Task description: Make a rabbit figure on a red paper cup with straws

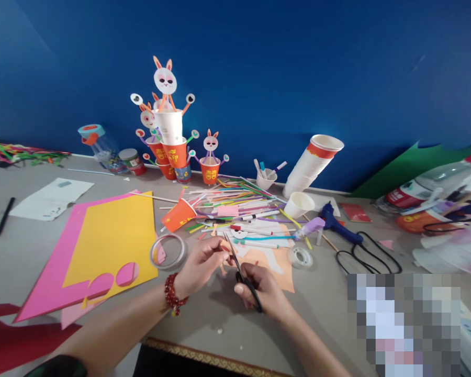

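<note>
My right hand (261, 290) is closed round the black handles of a pair of scissors (236, 262), whose blades point up and away. In my left hand (204, 262), thumb and fingers pinch a small piece of orange paper (226, 246) against the blades. Whether the blades are apart at the paper is too small to tell. Just beyond both hands lies a sheet of light orange paper (286, 277) with shapes cut from it. A roll of grey tape (168, 251) lies left of my left hand, and a roll of clear tape (300, 257) sits to the right.
Pink and yellow sheets (118, 230) cover the left. Coloured sticks (235, 196) and markers lie in the middle. Rabbit-faced cups (175, 152) stand against the blue wall, right of them stacked paper cups (312, 165). A blue glue gun (339, 225) with its black cable lies right.
</note>
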The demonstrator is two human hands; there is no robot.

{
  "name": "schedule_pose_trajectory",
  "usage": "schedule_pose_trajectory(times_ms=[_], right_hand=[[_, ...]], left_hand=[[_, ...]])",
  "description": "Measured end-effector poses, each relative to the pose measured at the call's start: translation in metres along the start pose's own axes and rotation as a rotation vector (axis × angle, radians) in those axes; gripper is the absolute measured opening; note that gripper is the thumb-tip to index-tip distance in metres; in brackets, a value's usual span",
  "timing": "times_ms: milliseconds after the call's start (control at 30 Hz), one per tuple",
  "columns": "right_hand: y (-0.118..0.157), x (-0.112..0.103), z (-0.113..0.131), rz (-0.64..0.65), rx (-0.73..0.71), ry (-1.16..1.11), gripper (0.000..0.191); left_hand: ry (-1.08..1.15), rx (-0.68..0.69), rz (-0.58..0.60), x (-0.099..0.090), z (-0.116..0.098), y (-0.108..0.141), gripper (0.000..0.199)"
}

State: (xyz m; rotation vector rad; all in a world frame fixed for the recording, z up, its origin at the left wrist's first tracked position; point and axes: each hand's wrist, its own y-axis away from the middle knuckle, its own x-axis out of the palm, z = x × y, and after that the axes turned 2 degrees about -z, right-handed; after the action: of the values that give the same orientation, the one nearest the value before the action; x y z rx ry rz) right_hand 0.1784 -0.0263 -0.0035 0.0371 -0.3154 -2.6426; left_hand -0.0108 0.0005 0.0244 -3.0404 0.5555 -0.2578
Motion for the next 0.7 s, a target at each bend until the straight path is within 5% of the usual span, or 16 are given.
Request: schedule_pose_trajectory(times_ms=[700], right_hand=[[-0.0012, -0.0041, -0.0032, -0.01, 0.0, 0.031, 0.062]], left_hand=[[0.06, -0.072, 0.015, -0.0017, -0.0075, -0.0032, 0.02]])
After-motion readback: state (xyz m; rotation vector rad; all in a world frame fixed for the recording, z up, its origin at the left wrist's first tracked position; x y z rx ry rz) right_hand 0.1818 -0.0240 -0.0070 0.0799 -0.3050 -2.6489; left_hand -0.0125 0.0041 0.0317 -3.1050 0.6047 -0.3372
